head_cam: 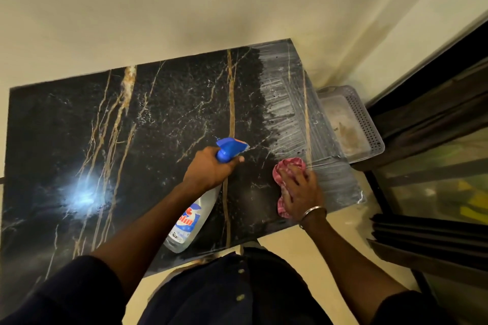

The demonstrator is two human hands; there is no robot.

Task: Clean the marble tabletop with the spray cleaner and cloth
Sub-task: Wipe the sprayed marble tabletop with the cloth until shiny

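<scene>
A black marble tabletop (158,119) with gold and white veins fills the middle of the head view. Its right strip (287,111) is streaked grey-white with wet cleaner. My left hand (211,169) grips the neck of a clear spray bottle (190,221) with a blue trigger head (231,149); the nozzle points right, toward the streaked strip. My right hand (301,190), with a metal bangle at the wrist, presses flat on a crumpled pink cloth (286,166) near the table's front right corner, at the edge of the wet streaks.
A pale perforated plastic basket (369,129) sits on the floor just past the table's right edge. A cream wall runs behind the table. Dark window frames and curtain folds (422,229) stand at the right. A bright light glare (81,192) reflects at the front left.
</scene>
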